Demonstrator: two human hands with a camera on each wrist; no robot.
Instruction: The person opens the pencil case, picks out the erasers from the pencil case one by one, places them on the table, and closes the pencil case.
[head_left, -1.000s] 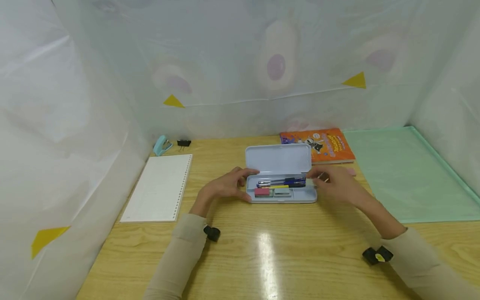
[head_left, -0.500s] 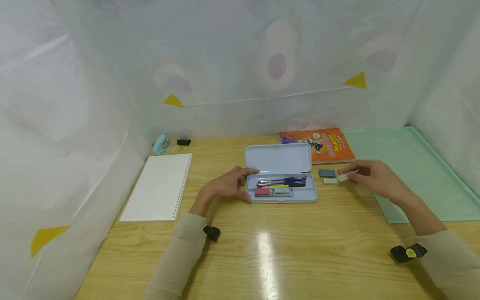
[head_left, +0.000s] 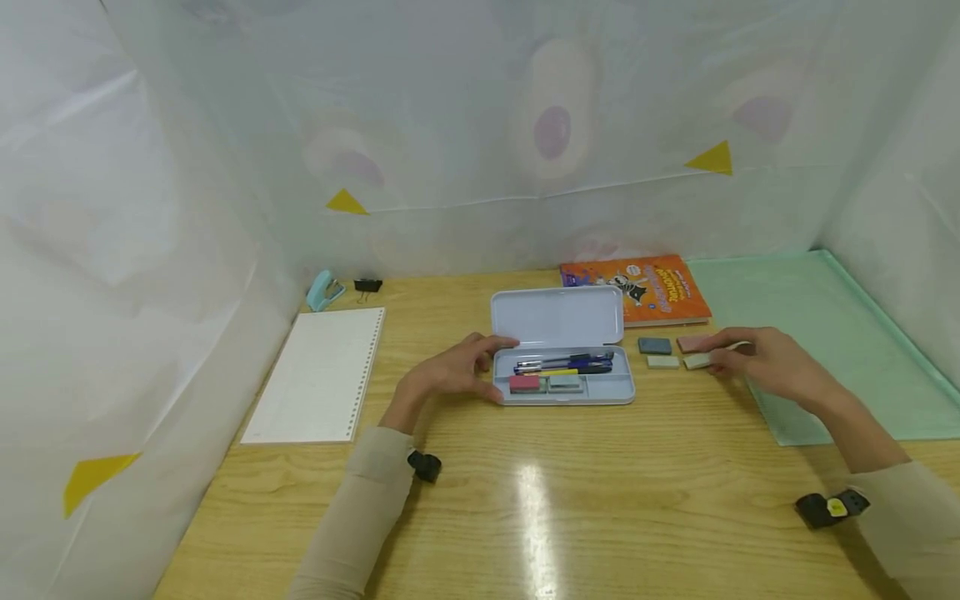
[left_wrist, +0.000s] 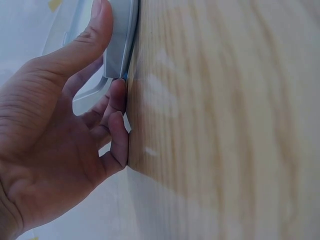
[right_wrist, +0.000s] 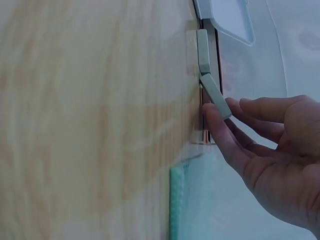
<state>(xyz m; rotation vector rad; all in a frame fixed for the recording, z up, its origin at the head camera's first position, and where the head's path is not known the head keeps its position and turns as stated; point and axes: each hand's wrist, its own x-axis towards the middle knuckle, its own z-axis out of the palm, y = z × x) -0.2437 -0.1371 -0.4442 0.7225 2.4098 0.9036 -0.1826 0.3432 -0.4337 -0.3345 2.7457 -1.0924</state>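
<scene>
My left hand (head_left: 450,368) grips the left end of an open light-blue pencil case (head_left: 611,390), thumb on its front wall in the left wrist view. Inside lie several pens (head_left: 564,364), a red eraser (head_left: 524,383) and a pale grey block (head_left: 565,384). To the right, my right hand (head_left: 780,363) pinches a white eraser (head_left: 697,361) by one end. In the right wrist view, that eraser is tilted, its far end at a second white eraser (right_wrist: 203,50). Behind them lie a blue-grey eraser (head_left: 655,346) and a pink eraser (head_left: 690,342), partly covered by my fingers.
An orange book (head_left: 663,292) lies behind the case lid. A green translucent mat (head_left: 840,350) covers the table's right side. At the left are a white notepad (head_left: 315,375), a blue stapler (head_left: 323,290) and a black binder clip (head_left: 367,286). Plastic sheeting walls the table.
My right hand has moved from the case's right end over to the other erasers and lowered the white eraser beside them. My left hand has stayed on the case.
</scene>
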